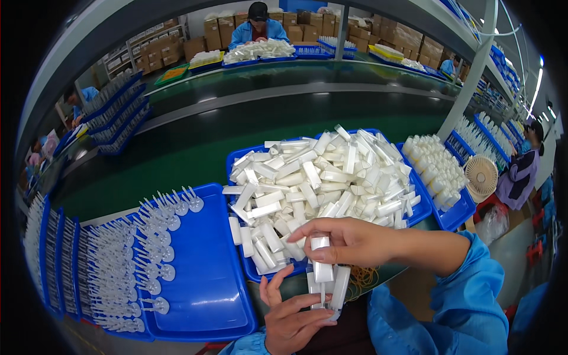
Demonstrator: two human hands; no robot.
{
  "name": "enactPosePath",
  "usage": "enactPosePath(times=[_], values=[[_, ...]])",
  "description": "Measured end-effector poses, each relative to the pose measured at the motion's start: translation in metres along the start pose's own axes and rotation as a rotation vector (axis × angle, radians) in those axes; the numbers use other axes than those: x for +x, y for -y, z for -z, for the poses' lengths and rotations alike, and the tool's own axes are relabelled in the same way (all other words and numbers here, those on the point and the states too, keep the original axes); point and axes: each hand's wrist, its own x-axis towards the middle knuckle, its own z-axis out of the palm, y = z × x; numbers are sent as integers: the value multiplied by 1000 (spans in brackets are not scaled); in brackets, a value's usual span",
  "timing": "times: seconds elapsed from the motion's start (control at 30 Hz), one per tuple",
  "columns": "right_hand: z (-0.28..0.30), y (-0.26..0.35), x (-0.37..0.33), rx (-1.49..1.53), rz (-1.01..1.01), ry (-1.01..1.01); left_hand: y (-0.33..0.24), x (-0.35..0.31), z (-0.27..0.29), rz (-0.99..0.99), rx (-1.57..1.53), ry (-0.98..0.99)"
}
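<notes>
My right hand (364, 239) pinches a white rectangular tube (321, 269) between thumb and fingers, above my left hand. A thin pale stem (322, 294) runs down from that tube toward my left fingers. Below it, my left hand (290, 325) is closed around white tubes with clear ends (340, 290); the fingers partly cover them. Just beyond both hands lies a heap of similar white tubes (313, 183) in a blue tray (232, 163). To the left, another blue tray (201, 284) carries rows of clear stemmed parts with round bases (167, 272).
Tan rubber bands (362, 279) lie beside my right wrist. At right stand a tray of upright white pieces (435, 165) and a beige fan (481, 176). Stacked blue trays (50, 254) fill the far left. Across the green bench (195, 148) a person (258, 29) works.
</notes>
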Motion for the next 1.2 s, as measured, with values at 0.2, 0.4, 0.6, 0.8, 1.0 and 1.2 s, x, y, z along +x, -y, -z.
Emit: enactPosePath(times=[0.2,0.4,0.6,0.8,1.0,1.2], values=[[0,13,-20,-799,149,-120,0,3,-2,-7,125,60],[-12,10,-38,-716,116,-105,-4,3,-6,-85,196,37],[-39,-10,-56,-703,246,-113,6,-13,-31,-190,82,-317],[-60,-27,-85,-717,422,-80,18,-53,-38,-5,-462,28],[-84,-50,-86,-667,663,-194,6,-24,-30,350,-1134,766],[-46,-80,-78,-1057,320,-550,-1,-43,-22,817,-1089,483]])
